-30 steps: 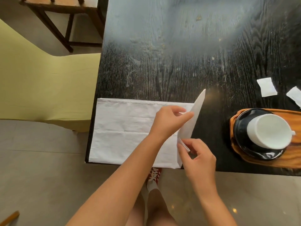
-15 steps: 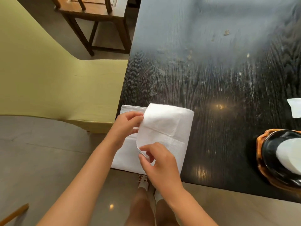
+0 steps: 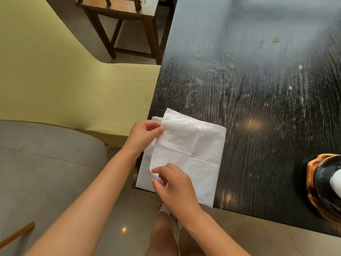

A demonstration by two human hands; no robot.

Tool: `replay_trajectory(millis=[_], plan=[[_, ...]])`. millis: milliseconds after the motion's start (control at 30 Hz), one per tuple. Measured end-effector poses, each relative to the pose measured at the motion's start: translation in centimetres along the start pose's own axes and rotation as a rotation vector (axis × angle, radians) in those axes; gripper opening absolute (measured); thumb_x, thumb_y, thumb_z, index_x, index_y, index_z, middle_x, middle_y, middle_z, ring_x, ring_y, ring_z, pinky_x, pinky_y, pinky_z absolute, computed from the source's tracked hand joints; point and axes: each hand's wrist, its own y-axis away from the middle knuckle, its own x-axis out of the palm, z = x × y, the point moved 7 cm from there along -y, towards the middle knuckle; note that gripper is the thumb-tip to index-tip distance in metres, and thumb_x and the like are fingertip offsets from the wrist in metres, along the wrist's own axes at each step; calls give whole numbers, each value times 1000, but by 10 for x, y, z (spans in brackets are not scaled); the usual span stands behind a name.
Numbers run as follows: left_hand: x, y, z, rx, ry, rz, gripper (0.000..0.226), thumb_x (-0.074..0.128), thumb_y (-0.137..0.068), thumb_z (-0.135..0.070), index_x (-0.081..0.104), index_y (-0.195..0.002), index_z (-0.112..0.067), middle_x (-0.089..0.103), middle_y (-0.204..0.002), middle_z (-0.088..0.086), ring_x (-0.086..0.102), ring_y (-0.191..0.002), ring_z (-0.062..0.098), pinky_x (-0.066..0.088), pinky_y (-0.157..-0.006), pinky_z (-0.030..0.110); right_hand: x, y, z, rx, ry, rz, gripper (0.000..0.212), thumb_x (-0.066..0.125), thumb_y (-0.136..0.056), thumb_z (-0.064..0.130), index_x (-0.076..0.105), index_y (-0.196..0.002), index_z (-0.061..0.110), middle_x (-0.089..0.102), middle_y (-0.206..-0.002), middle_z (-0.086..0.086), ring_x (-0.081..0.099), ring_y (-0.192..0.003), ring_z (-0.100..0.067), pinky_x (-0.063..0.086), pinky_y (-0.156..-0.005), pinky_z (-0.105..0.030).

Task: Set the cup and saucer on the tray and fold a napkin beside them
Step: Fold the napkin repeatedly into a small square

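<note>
A white napkin [image 3: 191, 150] lies folded over on itself at the near left corner of the black table [image 3: 258, 100]. My left hand [image 3: 144, 134] pinches the upper left edge of the top layer. My right hand [image 3: 173, 183] pinches the lower left corner of that layer. At the right edge of the view, the wooden tray [image 3: 311, 183] carries a black saucer [image 3: 323, 180] with a sliver of the white cup [image 3: 336, 182] on it; most of them is cut off.
A pale yellow upholstered chair [image 3: 60, 85] stands against the table's left side. A dark wooden chair [image 3: 127, 21] is behind it. The table's near edge runs just under the napkin. A wooden stick [image 3: 16, 235] lies on the floor at lower left.
The napkin's right end has been carried over to the left, so the long strip is now about half as wide. The view has shifted left, pushing the tray to the frame edge.
</note>
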Motion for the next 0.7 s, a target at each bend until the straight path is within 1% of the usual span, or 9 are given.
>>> replay_trajectory(millis=[100,133,200,233,333,400,500,600,700], plan=[[-12,-1,8,47,-156,-85,7,67,-82,-14,73,-87,-12,72,-85,3,66,-79,14,52,-74,24,11,-1,-2,-1,16,26,21,60,-79,18,68,-98,15,59,-76,1,52,-68,-7,41,-63,-16],[-15,-1,10,56,-190,-110,6,67,-82,-14,72,-85,-12,72,-83,2,65,-77,14,50,-71,21,14,-1,-2,-5,21,30,22,60,-79,18,68,-99,15,59,-76,0,53,-68,-8,41,-63,-17],[-18,0,9,109,-281,-184,5,67,-82,-14,70,-83,-12,65,-76,-5,58,-69,8,42,-62,9,21,-2,-2,-7,22,36,23,59,-78,17,68,-100,14,60,-77,-2,56,-69,-13,43,-63,-20],[-20,0,8,134,-341,-227,4,66,-82,-14,70,-82,-11,60,-74,-8,53,-66,6,38,-59,8,24,-2,-1,-4,20,41,24,58,-79,17,67,-100,14,60,-78,-3,57,-69,-15,43,-63,-21],[-21,-1,13,136,-427,-279,6,65,-82,-12,68,-85,-7,54,-80,-3,49,-70,13,36,-65,22,33,-4,0,-14,22,50,28,51,-79,20,67,-100,13,60,-77,-4,58,-70,-18,42,-62,-23],[-22,-2,19,123,-428,-286,7,65,-81,-10,69,-84,-5,56,-80,0,50,-71,15,36,-66,24,40,-5,-2,-17,38,50,26,50,-79,18,67,-98,12,60,-76,-6,58,-69,-21,45,-60,-27],[-23,-3,21,128,-429,-304,4,65,-78,-6,69,-78,-5,57,-75,1,51,-69,15,37,-61,23,55,-8,-8,-11,99,85,19,52,-77,12,67,-89,9,58,-71,-9,56,-64,-25,46,-52,-31],[-22,-5,21,139,-432,-313,4,65,-77,-3,68,-75,-5,55,-71,-1,47,-63,11,34,-55,13,67,-10,-14,-88,302,82,7,66,-63,10,63,-69,13,52,-58,-1,50,-51,-21,33,-44,-23],[-22,-6,23,159,-441,-308,2,66,-77,-4,67,-76,-6,56,-73,-1,48,-64,12,34,-55,17,75,-7,-17,-200,501,58,13,69,-59,17,56,-59,18,46,-53,3,42,-49,-17,28,-46,-25]])
